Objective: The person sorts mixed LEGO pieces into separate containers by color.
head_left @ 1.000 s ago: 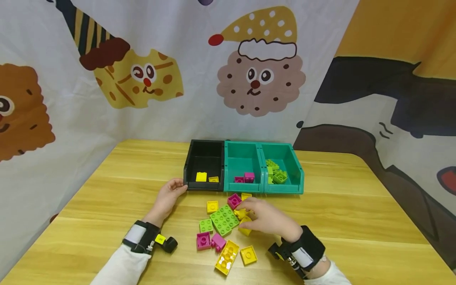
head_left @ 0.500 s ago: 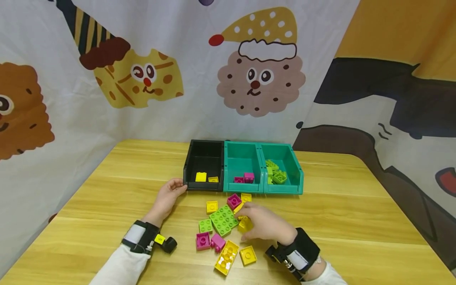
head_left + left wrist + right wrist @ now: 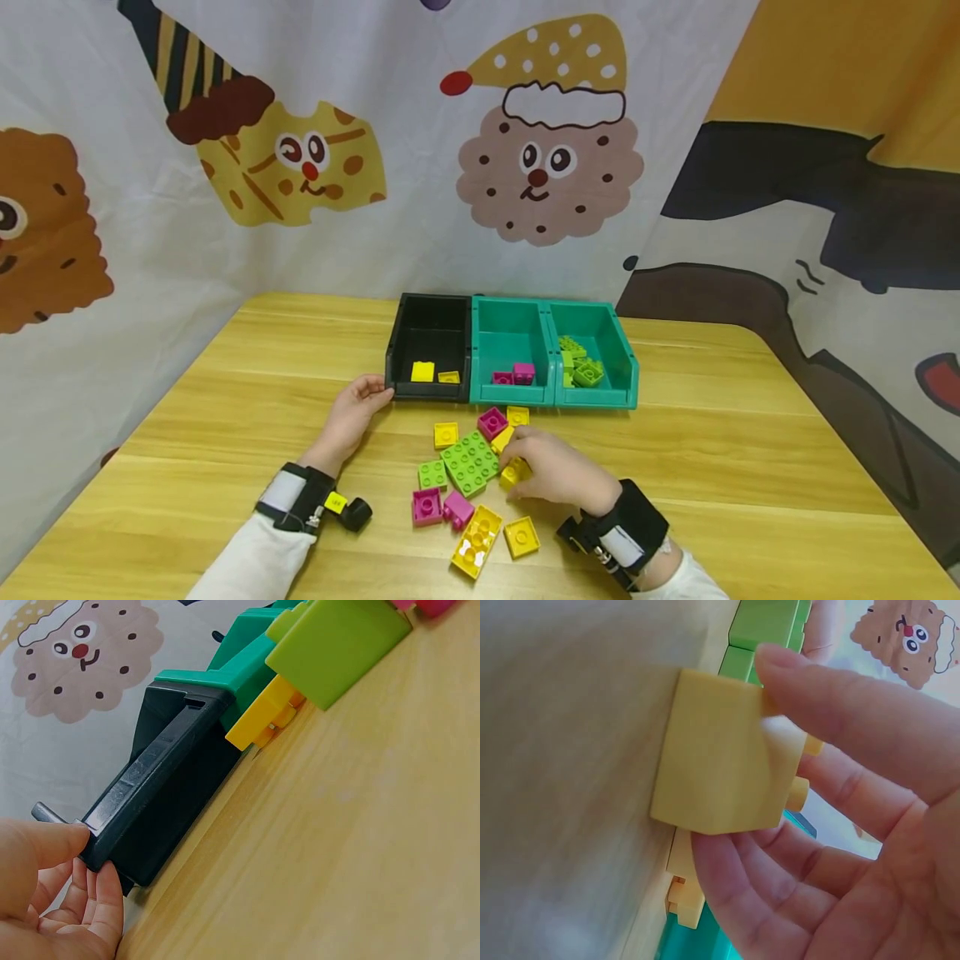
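Observation:
My left hand [image 3: 351, 421] holds the front left corner of the black bin [image 3: 392, 350]; in the left wrist view the thumb lies on its rim and the fingers below. My right hand [image 3: 562, 473] pinches a yellow toy brick [image 3: 712, 754] between thumb and fingers, low over the table. Beside it lie a large green brick [image 3: 470, 463], another yellow brick [image 3: 502, 438] partly hidden by the fingers, and a magenta brick [image 3: 492, 423].
Two teal bins [image 3: 555, 367] adjoin the black one, holding magenta bricks [image 3: 523, 373] and green bricks [image 3: 588, 372]. Two yellow bricks [image 3: 423, 372] lie in the black bin. Toward the front are magenta bricks [image 3: 427, 507], a long yellow brick [image 3: 477, 542] and a square yellow one [image 3: 522, 537].
The right hand has shifted slightly toward the front of the table and its fingers have come together on the yellow brick. The left hand stays at the black bin.

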A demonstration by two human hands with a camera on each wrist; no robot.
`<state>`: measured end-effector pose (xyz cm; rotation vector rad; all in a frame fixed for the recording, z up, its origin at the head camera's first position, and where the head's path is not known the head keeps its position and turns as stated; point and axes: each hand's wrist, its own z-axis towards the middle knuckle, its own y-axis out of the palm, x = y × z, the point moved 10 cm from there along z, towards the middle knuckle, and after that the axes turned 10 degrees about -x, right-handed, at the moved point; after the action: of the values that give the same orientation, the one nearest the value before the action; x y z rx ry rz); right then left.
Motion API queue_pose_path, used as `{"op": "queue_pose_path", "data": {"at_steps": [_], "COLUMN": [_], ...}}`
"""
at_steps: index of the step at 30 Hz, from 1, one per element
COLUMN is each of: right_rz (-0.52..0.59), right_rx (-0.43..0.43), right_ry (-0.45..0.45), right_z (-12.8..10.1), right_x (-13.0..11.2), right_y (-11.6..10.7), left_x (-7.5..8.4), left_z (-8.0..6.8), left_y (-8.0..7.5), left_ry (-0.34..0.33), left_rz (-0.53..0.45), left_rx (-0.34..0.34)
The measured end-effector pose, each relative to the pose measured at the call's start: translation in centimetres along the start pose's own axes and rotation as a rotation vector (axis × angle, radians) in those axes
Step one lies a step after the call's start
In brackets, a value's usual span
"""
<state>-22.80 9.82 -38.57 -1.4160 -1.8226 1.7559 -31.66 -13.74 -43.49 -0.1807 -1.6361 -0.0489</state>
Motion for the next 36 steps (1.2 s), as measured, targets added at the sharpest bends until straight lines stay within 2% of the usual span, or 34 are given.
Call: {"op": "queue_pose_path", "data": {"at_steps": [30, 36], "right_rz": [-0.012, 0.023], "right_rx": [0.007, 0.023], "right_ry": [-0.017, -0.031], "right_z": [0.0, -0.4], "right_x": [-0.3, -0.3], "right_y": [0.2, -0.9], "left_x": [-0.2, -0.2], "left_z": [0.1, 0.2], "left_y": [-0.1, 0.0], "left_ry": [-0.004, -0.001], "left_rz": [0.011, 0.0], "left_rx": [-0.008, -0.006]}}
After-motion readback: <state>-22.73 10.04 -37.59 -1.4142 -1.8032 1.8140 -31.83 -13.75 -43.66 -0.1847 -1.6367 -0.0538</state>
